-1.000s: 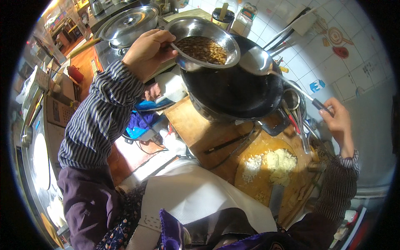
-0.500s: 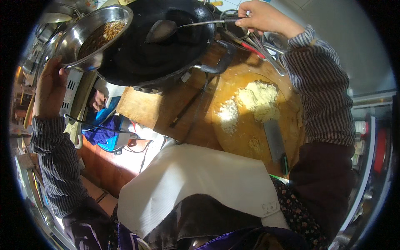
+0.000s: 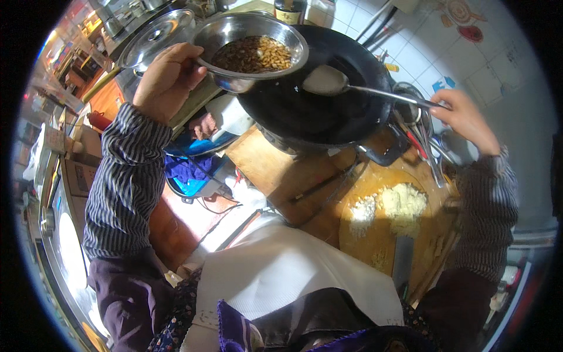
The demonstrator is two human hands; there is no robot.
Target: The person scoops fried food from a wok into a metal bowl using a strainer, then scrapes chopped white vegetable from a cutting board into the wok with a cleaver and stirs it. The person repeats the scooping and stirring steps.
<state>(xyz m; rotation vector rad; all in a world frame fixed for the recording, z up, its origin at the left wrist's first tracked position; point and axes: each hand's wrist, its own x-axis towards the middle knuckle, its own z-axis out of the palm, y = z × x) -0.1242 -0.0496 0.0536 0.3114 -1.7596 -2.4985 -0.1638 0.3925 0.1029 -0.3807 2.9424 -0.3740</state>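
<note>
Bowl (image 3: 249,27) of tan bits (image 3: 274,57) in liquid (image 3: 233,48) in our left hand (image 3: 166,77), ladle (image 3: 326,81) over wok (image 3: 346,120) in our right hand (image 3: 466,119).

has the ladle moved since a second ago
Yes: the ladle has shifted left, away from the far-right rim of the wok, over its interior.

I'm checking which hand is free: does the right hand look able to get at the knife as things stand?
Probably not without freeing its grip: the right hand holds the ladle over the wok. Nothing seems to cover the blade of the knife on the board.
</note>
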